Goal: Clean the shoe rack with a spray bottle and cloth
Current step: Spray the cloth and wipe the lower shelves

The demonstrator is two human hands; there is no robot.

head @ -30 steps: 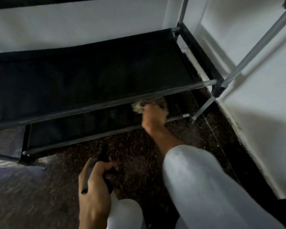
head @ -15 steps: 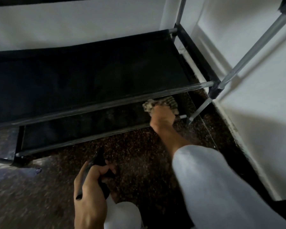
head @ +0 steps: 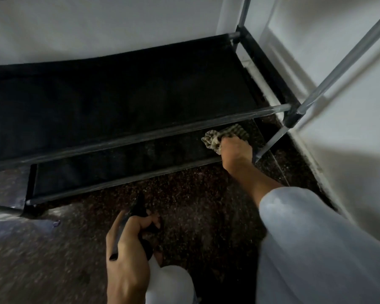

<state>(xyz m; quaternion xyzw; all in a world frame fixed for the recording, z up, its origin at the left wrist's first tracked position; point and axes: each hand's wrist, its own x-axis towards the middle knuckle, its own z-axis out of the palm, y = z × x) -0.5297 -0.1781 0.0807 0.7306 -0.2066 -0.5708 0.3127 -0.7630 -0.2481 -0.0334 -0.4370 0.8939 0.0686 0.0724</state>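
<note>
At the right end of the shoe rack's (head: 123, 102) bottom shelf, the right hand (head: 236, 151) grips a bunched, striped cloth (head: 219, 137) and presses it onto the dark fabric near the front rail. Lower down, over the speckled floor (head: 195, 205), the left hand (head: 127, 251) is curled round the black trigger head of a white spray bottle (head: 169, 284). A white wall (head: 338, 62) stands just beside the rack.
</note>
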